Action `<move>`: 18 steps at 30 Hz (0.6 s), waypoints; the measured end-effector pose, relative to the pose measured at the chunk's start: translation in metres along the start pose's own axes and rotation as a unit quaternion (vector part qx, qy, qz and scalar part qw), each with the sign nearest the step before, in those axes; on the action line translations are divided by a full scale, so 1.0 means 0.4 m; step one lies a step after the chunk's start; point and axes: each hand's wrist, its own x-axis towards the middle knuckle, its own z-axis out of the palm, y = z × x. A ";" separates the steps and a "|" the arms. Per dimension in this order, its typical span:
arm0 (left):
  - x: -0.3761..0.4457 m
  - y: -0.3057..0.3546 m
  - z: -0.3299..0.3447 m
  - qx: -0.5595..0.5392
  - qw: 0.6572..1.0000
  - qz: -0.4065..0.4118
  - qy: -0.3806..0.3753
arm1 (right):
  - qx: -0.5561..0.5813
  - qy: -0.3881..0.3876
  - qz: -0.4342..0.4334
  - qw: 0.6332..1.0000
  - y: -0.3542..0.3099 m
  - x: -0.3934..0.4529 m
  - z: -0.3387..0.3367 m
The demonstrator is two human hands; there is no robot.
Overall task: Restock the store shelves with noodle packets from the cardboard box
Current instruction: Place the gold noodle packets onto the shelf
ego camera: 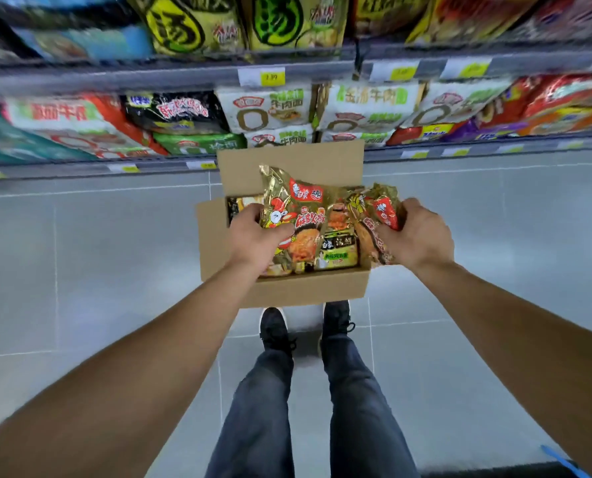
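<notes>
Gold noodle packets (298, 215) above open cardboard box (287, 288).

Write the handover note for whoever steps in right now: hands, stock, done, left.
Left hand: grips a gold noodle packet above the cardboard box.
Right hand: grips a second gold packet at the box's right edge.
The box sits open on the floor before the shelves, more packets inside.
Done: two packets picked up.
Left: shelve both, then the others in the box. No obvious gap visible on the blurred shelves.
</notes>
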 end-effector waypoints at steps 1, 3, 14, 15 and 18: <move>-0.031 0.046 -0.026 0.003 1.000 0.024 -0.003 | 0.006 0.017 -0.001 1.000 -0.009 -0.024 -0.054; -0.112 0.128 -0.077 0.015 0.998 0.064 -0.011 | 0.011 0.041 0.003 0.999 -0.022 -0.088 -0.157; -0.443 0.535 -0.241 0.009 0.968 0.250 0.002 | 0.048 0.203 -0.021 0.978 -0.054 -0.313 -0.683; -0.451 0.556 -0.239 0.009 0.967 0.256 0.003 | 0.046 0.214 -0.029 0.975 -0.049 -0.324 -0.714; -0.527 0.640 -0.221 -0.007 0.957 0.289 0.004 | 0.056 0.234 -0.059 0.969 -0.006 -0.372 -0.830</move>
